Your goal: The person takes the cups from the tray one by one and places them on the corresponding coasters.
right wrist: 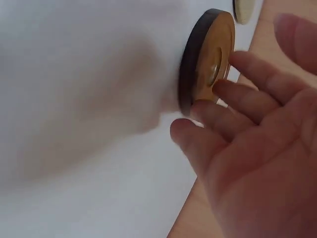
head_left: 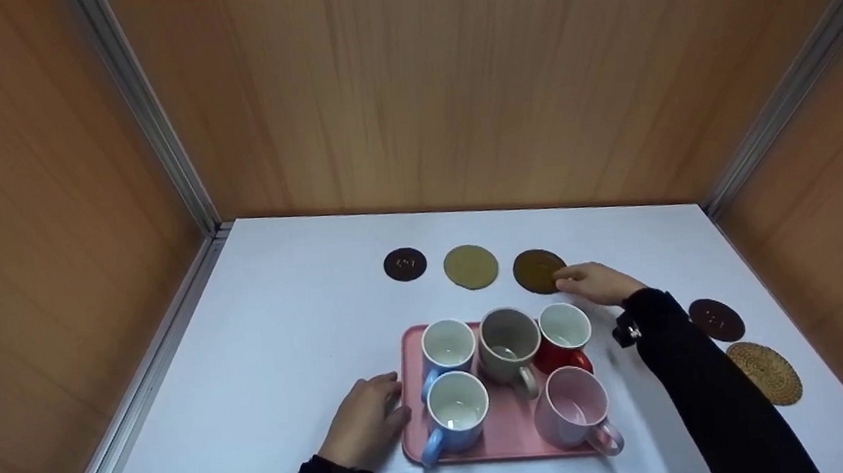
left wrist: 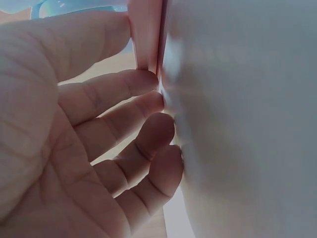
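Note:
My right hand (head_left: 597,283) reaches over the right edge of a round brown coaster (head_left: 535,269). In the right wrist view its loosely extended fingers (right wrist: 247,101) lie at the coaster's upper face, the thumb standing away. Beside the left edge of a pink tray (head_left: 508,429), my left hand (head_left: 364,418) rests on the table, thumb and fingertips at the rim (left wrist: 144,39), fingers slightly bent. On the tray stand two light blue mugs, one behind (head_left: 449,343) and one in front (head_left: 456,414), a grey mug (head_left: 507,350), a red mug (head_left: 562,353) and a pink mug (head_left: 567,413).
Left of the brown coaster lie an olive coaster (head_left: 470,266) and a small dark coaster (head_left: 405,264). Beyond my right forearm are a dark brown coaster (head_left: 717,320) and a woven coaster (head_left: 767,373). Wooden panels (head_left: 455,91) enclose the white table (head_left: 249,340).

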Demonstrator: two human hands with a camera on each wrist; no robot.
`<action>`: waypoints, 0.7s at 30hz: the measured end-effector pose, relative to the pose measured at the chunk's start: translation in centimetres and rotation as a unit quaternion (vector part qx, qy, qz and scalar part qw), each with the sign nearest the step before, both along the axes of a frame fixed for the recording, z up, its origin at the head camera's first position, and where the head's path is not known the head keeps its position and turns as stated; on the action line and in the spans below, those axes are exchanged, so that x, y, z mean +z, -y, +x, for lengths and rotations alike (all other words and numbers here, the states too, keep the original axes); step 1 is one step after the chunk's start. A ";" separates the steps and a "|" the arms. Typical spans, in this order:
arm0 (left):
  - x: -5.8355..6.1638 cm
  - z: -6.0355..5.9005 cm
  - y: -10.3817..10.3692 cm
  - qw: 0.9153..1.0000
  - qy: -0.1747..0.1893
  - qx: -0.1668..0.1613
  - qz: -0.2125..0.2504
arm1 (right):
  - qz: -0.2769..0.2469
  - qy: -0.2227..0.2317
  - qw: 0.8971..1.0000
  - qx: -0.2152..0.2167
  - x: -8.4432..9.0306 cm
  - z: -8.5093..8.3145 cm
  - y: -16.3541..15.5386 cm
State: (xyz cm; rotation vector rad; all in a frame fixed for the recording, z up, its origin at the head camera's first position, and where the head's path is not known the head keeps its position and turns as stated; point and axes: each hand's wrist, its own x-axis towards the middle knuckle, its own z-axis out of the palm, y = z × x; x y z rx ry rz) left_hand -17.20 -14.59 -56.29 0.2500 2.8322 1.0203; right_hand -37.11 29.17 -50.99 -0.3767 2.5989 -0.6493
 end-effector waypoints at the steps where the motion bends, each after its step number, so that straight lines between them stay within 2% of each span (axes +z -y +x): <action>1: 0.1 0.0 0.1 1.000 0.000 0.001 0.000 | 0.004 -0.012 1.000 -0.016 -0.1 0.4 -0.8; 4: 0.2 -0.2 0.2 1.000 0.007 0.005 0.002 | 0.040 -0.043 0.996 -0.062 -0.4 1.8 -3.9; 8: 0.2 -0.2 0.4 1.000 0.025 0.013 0.008 | 0.112 -0.048 0.988 -0.097 -0.5 4.3 -8.0; 11: 0.3 -0.1 0.6 1.000 0.024 0.012 0.007 | 0.160 -0.028 0.981 -0.105 -0.8 6.1 -10.1; 14: 0.3 -0.1 0.7 1.000 0.004 0.006 0.003 | 0.188 -0.016 0.977 -0.101 -1.2 7.1 -11.3; 21: 0.4 0.0 0.8 1.000 -0.010 -0.003 0.003 | 0.210 -0.010 0.974 -0.090 -1.4 7.6 -12.0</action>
